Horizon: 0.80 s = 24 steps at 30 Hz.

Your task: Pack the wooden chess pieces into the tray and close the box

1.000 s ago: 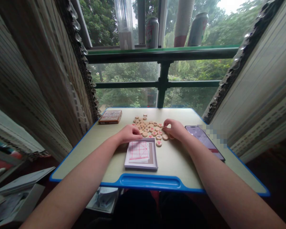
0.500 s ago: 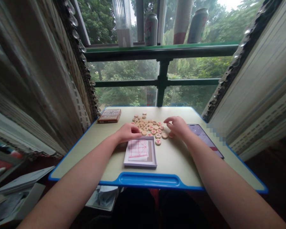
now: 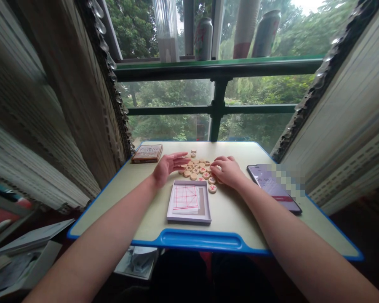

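Many round wooden Chinese chess pieces (image 3: 196, 170), marked in red or black, lie loosely together in the middle of the table. My left hand (image 3: 171, 166) is at their left edge, open, its fingers stretched out toward the right beside the pieces. On the right side of the pile, my right hand (image 3: 226, 170) rests palm down with bent fingers at the nearest pieces; it covers some of them, and whether it grips one is hidden. Just in front of the pile lies an open shallow box (image 3: 205, 219) holding a folded paper board (image 3: 185, 198) with red lines.
A brown printed box lid (image 3: 147, 153) lies at the table's back left. To the right is a phone (image 3: 268, 185). The table (image 3: 120, 210) has a blue raised edge. Beyond stand a green railing (image 3: 221, 69) and cans (image 3: 204, 38); curtains hang on both sides.
My left hand has lifted from near the box's back edge, and its fingers have straightened beside the pile. The right hand has moved left and lower, over the pieces at the pile's right edge.
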{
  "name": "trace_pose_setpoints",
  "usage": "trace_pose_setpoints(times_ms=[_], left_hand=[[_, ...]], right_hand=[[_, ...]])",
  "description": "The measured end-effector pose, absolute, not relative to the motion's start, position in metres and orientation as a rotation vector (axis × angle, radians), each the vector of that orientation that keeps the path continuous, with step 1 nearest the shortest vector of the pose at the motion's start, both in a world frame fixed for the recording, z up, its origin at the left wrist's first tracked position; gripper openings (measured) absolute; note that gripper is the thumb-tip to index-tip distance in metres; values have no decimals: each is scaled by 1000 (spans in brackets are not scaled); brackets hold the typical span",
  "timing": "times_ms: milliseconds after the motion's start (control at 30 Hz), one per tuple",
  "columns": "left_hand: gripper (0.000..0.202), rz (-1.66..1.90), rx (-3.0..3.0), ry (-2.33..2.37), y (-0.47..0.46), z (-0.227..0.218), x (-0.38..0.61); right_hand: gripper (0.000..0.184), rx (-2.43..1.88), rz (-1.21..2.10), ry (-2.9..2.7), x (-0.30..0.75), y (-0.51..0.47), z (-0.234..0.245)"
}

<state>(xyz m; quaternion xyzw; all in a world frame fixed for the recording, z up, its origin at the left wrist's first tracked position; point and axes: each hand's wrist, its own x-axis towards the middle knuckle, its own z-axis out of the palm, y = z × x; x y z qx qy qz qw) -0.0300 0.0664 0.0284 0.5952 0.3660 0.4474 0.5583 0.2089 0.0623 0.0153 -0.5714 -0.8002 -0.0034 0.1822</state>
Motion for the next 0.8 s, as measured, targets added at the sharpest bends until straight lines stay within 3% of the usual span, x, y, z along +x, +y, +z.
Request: trace_pose_setpoints(times_ms=[133, 300, 567, 800], left_hand=[[63, 1073, 1523, 924, 68, 28, -30], [24, 1062, 1713, 1281, 76, 18, -32], [37, 1041, 1469, 1182, 82, 23, -37], [29, 906, 2137, 1425, 88, 8, -48]], right_hand=[[28, -1750, 39, -2135, 202, 64, 15], [25, -1775, 125, -2111, 197, 66, 16], [14, -1704, 88, -2044, 200, 63, 16], [22, -1691, 150, -2066, 201, 60, 21]])
